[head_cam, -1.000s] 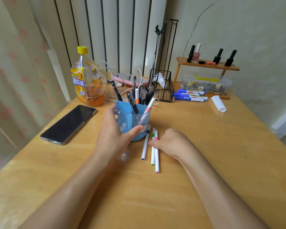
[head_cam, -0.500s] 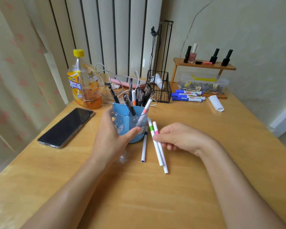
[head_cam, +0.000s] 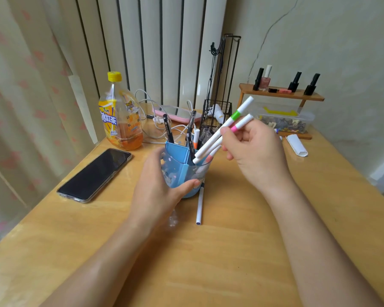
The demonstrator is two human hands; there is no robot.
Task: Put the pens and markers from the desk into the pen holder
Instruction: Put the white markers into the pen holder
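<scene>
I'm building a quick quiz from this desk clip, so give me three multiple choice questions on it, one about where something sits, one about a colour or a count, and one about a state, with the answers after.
1. Where does the phone lie?
A. on the desk, left of the pen holder
B. on the wooden shelf
C. inside the wire basket

2. How many markers does the right hand hold?
A. one
B. two
C. four

3. What is the left hand doing?
A. lying flat on the desk
B. gripping the bottle
C. gripping the pen holder

Answers:
1 A, the phone rests flat on the desk left of the pen holder.
2 B, a green-banded marker and a pink-banded marker are pinched together, tips at the holder's rim.
3 C, its fingers and thumb wrap the blue holder.
</scene>
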